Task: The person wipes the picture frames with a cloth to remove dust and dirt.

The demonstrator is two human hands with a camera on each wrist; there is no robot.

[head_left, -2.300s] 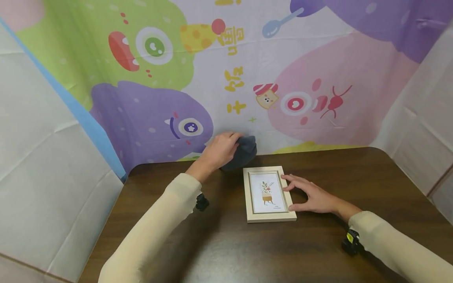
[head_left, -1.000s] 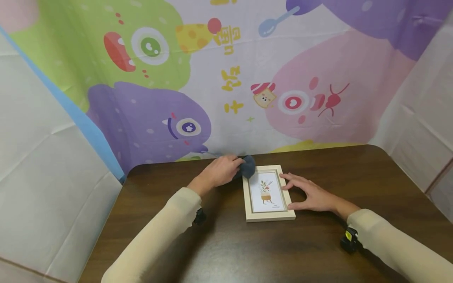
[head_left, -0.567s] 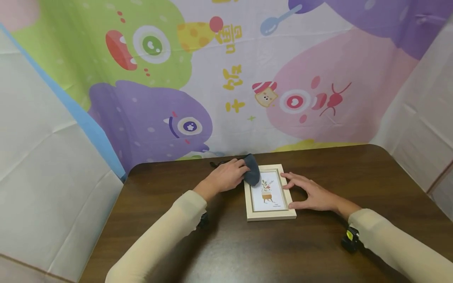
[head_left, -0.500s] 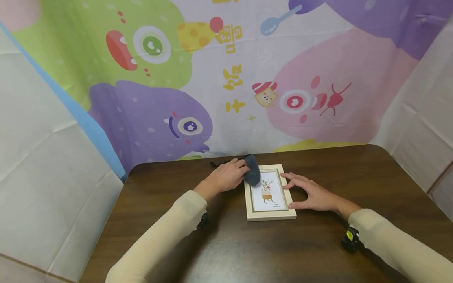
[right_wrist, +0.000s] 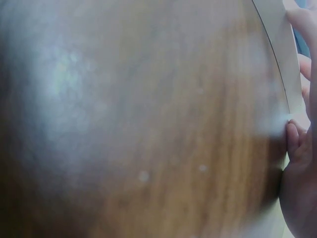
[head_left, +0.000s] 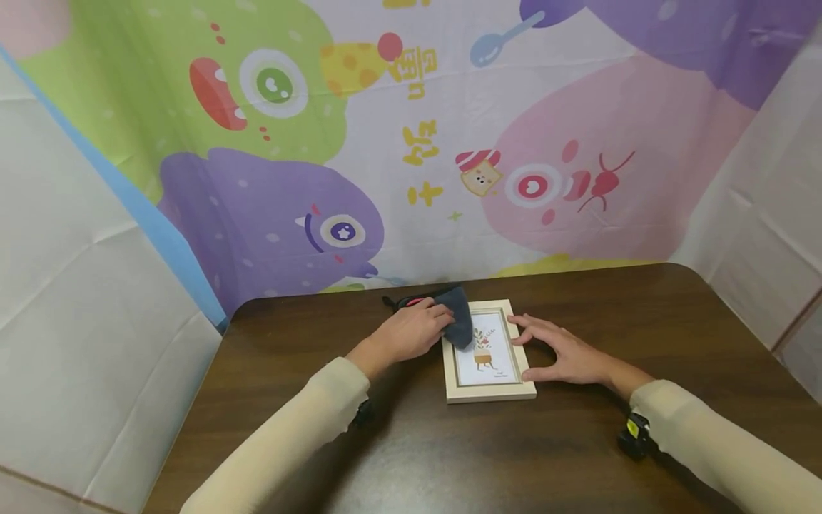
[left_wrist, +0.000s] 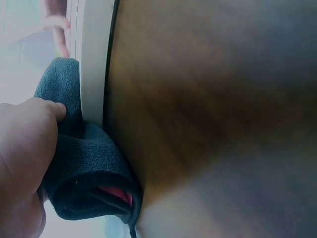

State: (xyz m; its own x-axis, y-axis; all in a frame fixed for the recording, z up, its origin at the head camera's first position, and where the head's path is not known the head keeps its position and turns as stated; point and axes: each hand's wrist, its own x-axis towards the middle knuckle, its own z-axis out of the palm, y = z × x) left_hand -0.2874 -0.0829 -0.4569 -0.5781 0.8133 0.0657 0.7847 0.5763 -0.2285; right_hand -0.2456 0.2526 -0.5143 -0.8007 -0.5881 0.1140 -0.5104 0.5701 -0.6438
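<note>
A cream-coloured picture frame (head_left: 461, 394) with a potted-plant print lies flat on the table. My left hand (head_left: 414, 332) pinches a dark blue-grey fleecy cloth (head_left: 458, 326), which covers the frame's upper left corner and part of the picture. Seen from the left wrist, the cloth (left_wrist: 94, 154) drapes over the frame's edge (left_wrist: 94, 54) and folds open, with a black border and a bit of pinkish red inside. At the frame's right side, the spread fingers and thumb of my right hand (head_left: 568, 357) touch its edge. The right wrist view shows only part of that hand (right_wrist: 299, 183).
The dark brown wooden table (head_left: 424, 464) ends just behind the frame, at a cartoon-printed curtain (head_left: 443, 235). Pale panels stand at the left (head_left: 83, 300) and right (head_left: 770, 214). A black cord end (head_left: 388, 300) of the cloth trails near the back edge.
My left hand has brought the cloth down from beside the curtain onto the frame's upper left corner, then slightly nearer to me. The right hand and the frame have stayed put.
</note>
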